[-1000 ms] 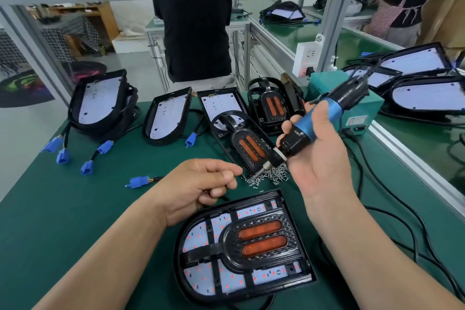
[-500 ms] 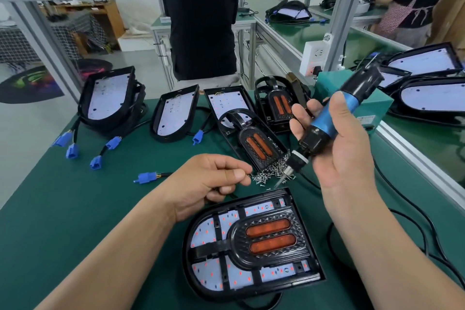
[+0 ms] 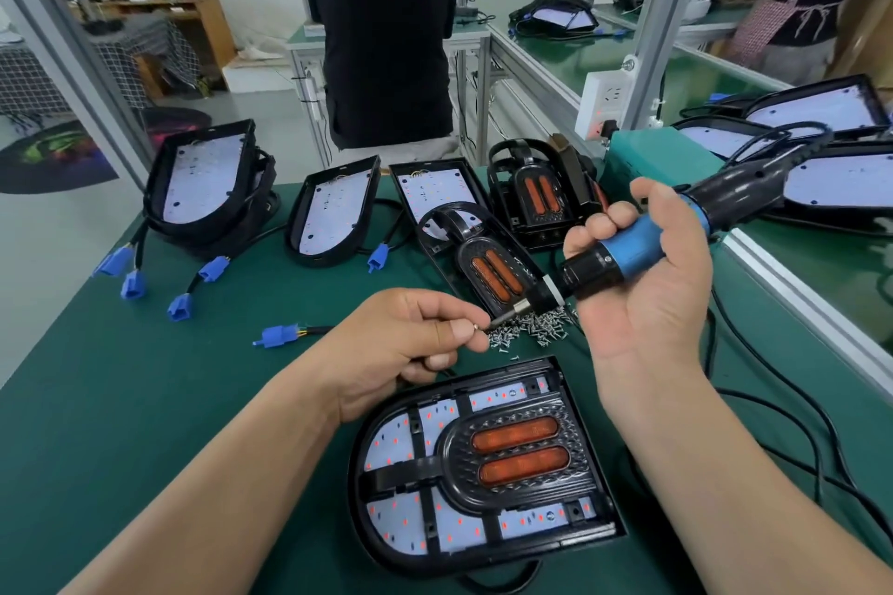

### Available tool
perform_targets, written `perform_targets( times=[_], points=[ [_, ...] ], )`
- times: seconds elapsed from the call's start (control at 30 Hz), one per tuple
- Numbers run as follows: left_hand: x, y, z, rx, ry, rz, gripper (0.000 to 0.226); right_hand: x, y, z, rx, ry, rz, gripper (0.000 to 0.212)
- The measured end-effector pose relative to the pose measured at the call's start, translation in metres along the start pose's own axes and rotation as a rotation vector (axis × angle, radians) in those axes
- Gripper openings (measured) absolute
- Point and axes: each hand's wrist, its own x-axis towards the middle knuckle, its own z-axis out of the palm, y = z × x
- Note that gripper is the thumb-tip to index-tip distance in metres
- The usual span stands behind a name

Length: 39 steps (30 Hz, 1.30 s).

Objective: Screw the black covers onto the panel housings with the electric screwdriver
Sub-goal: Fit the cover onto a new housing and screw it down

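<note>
A panel housing [image 3: 483, 541] lies in front of me with a black cover [image 3: 512, 464] bearing two orange lenses seated on its white LED board. My right hand [image 3: 647, 304] grips the blue and black electric screwdriver [image 3: 628, 251], tilted with its bit pointing left. My left hand [image 3: 410, 343] pinches a small screw [image 3: 477, 327] right at the bit's tip. A heap of loose screws [image 3: 531, 336] lies on the mat just behind both hands. A second loose black cover [image 3: 488, 263] leans on a housing behind the heap.
Several open housings [image 3: 333, 213] with blue connectors [image 3: 181, 307] stand along the mat's far edge, more at the right [image 3: 831, 188]. A teal box [image 3: 652, 164] sits behind the screwdriver, its black cable [image 3: 797, 440] trailing right. Two people stand beyond the bench. An aluminium rail [image 3: 812, 304] borders the right.
The screwdriver has swung from pointing down to lying nearly level, its bit now meeting my left fingers. My left hand has lifted a little toward the bit.
</note>
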Motion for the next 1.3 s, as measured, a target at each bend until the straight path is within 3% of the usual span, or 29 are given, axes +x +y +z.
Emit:
perform_targets(
  times=[0.33, 0.67, 1.0, 1.3],
  points=[
    [-0.008, 0.007, 0.014, 0.168, 0.012, -0.032, 0.008, -0.003, 0.0, 0.001, 0.03, -0.097, -0.013, 0.015],
    [-0.011, 0.011, 0.018, 0.256, 0.041, -0.022, 0.023, -0.004, 0.003, 0.001, 0.014, -0.101, -0.011, 0.017],
    [-0.01, 0.009, 0.015, 0.191, 0.005, -0.019, 0.01, -0.005, 0.001, 0.002, 0.028, -0.079, -0.023, 0.018],
    [-0.008, 0.006, 0.013, 0.193, 0.012, -0.024, 0.01, -0.005, 0.002, 0.001, 0.022, -0.089, -0.018, 0.015]
  ],
)
